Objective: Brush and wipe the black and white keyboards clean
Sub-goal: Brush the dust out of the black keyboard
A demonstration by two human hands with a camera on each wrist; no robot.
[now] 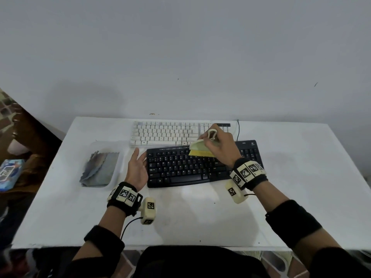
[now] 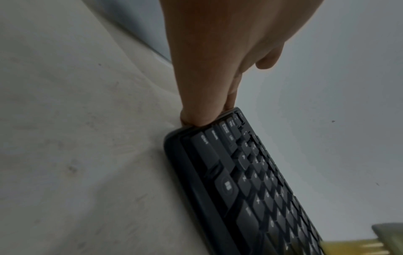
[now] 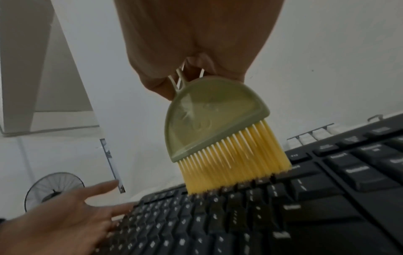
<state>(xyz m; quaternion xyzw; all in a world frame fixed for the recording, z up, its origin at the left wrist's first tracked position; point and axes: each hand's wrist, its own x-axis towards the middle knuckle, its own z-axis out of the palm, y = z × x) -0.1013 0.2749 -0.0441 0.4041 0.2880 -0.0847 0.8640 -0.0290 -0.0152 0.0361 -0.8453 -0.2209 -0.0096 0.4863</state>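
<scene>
Prob. a home room: white table vs bare wall, standing fan, patterned floor tiles.

Both hands were bare. The left hand and the right hand each had a black wrist strap carrying cream blocks printed with black-and-white square markers. A cream camera pod, also marked, hung from each wrist, with a thin black cable trailing from it. Black bands wrapped both forearms, and the torso was clothed in black.
</scene>
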